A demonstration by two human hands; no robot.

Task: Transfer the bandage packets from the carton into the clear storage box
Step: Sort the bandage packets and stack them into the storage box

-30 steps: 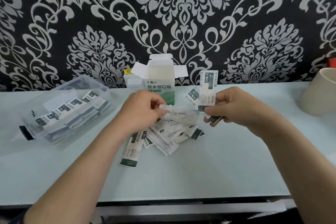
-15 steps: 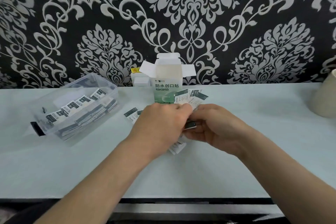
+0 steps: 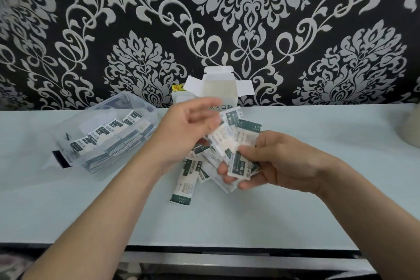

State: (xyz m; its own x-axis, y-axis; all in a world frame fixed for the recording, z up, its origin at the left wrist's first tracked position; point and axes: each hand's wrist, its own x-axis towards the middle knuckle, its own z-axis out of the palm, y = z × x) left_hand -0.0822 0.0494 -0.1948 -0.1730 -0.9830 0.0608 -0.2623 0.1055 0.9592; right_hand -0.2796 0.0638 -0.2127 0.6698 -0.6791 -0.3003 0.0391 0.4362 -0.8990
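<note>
Likely a home room: ornate black-and-silver damask wallpaper [image 3: 68, 29] covers the far wall behind a pale table [image 3: 227, 223].

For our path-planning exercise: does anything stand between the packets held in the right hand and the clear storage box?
Only the left hand, raised just left of the packets that the right hand grips. Beyond it, the table lies bare up to the clear storage box, whose top looks open.

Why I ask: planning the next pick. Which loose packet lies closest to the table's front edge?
The long packet jutting from the pile, its dark green end foremost; the others lie farther back.
</note>
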